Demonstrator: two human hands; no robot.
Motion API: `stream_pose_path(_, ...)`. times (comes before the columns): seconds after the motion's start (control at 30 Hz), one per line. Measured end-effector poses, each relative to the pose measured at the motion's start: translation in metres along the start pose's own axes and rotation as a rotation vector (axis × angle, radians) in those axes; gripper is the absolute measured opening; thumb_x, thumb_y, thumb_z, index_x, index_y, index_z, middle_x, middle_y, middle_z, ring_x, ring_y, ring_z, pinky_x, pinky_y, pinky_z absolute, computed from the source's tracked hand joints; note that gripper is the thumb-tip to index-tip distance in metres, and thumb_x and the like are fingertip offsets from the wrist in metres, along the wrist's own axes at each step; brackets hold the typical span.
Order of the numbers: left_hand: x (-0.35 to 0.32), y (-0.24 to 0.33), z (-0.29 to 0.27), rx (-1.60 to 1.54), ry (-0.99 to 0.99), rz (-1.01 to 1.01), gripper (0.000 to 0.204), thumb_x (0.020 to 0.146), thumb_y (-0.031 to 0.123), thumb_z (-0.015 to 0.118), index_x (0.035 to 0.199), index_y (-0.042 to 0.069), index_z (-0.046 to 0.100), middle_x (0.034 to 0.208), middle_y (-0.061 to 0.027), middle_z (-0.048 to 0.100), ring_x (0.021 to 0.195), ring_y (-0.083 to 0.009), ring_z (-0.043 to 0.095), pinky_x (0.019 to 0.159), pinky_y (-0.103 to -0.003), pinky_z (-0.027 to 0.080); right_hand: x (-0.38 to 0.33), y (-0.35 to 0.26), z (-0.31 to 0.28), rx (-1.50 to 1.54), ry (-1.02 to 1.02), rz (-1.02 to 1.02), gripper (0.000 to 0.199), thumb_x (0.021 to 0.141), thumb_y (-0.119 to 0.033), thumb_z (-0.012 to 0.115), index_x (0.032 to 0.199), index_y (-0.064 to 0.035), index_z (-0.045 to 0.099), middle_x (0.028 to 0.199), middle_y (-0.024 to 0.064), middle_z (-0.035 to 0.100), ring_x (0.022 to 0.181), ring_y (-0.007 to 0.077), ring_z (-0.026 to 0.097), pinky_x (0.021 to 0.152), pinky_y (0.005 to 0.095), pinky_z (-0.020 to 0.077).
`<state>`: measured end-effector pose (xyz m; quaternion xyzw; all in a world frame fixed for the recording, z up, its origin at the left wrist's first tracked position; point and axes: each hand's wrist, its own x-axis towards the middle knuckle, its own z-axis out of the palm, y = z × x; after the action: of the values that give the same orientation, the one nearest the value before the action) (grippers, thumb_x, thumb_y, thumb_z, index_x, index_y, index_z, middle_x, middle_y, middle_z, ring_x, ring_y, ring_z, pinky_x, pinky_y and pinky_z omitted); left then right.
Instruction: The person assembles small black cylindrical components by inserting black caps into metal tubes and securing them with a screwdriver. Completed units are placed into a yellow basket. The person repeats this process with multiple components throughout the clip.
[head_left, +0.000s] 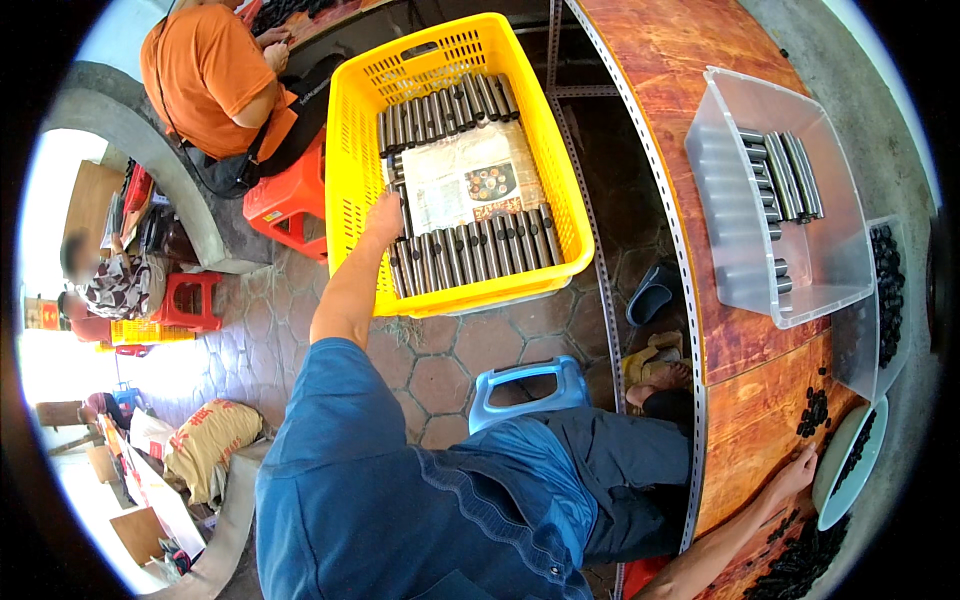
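Observation:
My left hand (383,216) reaches into a yellow plastic crate (345,170), its fingers closed at a dark metal tube (404,212) by the crate's left side. Rows of similar metal tubes with black ends (475,250) lie side by side along the near and far parts of the crate. Printed paper (440,195) shows between the rows. On the wooden table at the right, my right hand (797,472) rests beside a pale green bowl (828,495) of small black pieces. Its fingers look drawn together; anything between them is too small to make out.
A clear plastic bin (735,270) with more metal tubes stands on the table (665,130). Behind it is a tub of black parts (888,290); loose black pieces (812,410) lie nearby. A blue stool (490,395) stands below. A person in orange (205,80) sits near a red stool (285,205).

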<state>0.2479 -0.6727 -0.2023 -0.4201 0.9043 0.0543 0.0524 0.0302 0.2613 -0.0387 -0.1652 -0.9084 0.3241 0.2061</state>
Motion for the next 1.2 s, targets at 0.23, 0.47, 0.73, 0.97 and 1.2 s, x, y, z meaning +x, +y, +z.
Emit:
stream_pose_path(0.23,0.013,0.013,-0.067,-0.215,0.3,0.087,0.033,0.09,0.009,0.056,0.12,0.006,0.067,0.115,-0.0273,0.064,0.104,-0.046,0.064,0.094,-0.052,0.052,-0.002,-0.001,-0.003,0.031,0.018,0.015,0.046,0.106,-0.044,0.052,0.086,-0.0054,0.068,0.067,0.0037,0.05,0.058,0.0156,0.034,0.055,0.0393,0.0287)
stream_pose_path(0.47,0.019,0.065,-0.133,-0.338,0.512,0.324,0.03,0.09,0.015,0.061,0.118,0.007,0.069,0.106,-0.0191,0.068,0.1,-0.0362,0.065,0.091,-0.045,0.052,-0.007,-0.012,0.0,0.007,0.036,-0.031,0.046,0.104,-0.041,0.055,0.091,0.0011,0.069,0.076,0.0101,0.062,0.068,0.0226,0.049,0.063,0.0397,0.0415)
stream_pose_path(0.73,-0.104,0.259,-0.214,-0.655,0.509,0.884,0.018,0.09,0.007,0.067,0.108,0.004,0.07,0.089,-0.0117,0.066,0.074,-0.0235,0.066,0.069,-0.035,0.053,-0.026,-0.052,0.002,0.24,0.063,-0.071,0.038,0.104,-0.022,0.057,0.075,0.0009,0.053,0.067,0.0015,0.045,0.064,0.0119,0.039,0.058,0.033,0.0345)
stream_pose_path(0.97,-0.267,0.391,-0.204,-0.606,0.34,1.812,0.024,0.078,0.009,0.076,0.102,0.007,0.072,0.088,-0.007,0.069,0.074,-0.0192,0.066,0.061,-0.031,0.05,-0.027,-0.049,0.009,0.47,0.102,0.003,0.038,0.102,-0.017,0.059,0.069,-0.0018,0.045,0.065,-0.0035,0.039,0.062,0.0079,0.034,0.055,0.0305,0.0299)
stream_pose_path(1.2,-0.26,0.496,-0.303,-0.593,0.56,1.644,0.028,0.083,0.009,0.069,0.111,0.008,0.07,0.099,-0.0123,0.071,0.087,-0.0297,0.069,0.071,-0.041,0.054,-0.036,-0.059,-0.005,0.412,0.095,0.058,0.037,0.1,-0.019,0.061,0.071,0.0007,0.048,0.062,0.0025,0.038,0.06,0.0107,0.036,0.055,0.0339,0.0315)
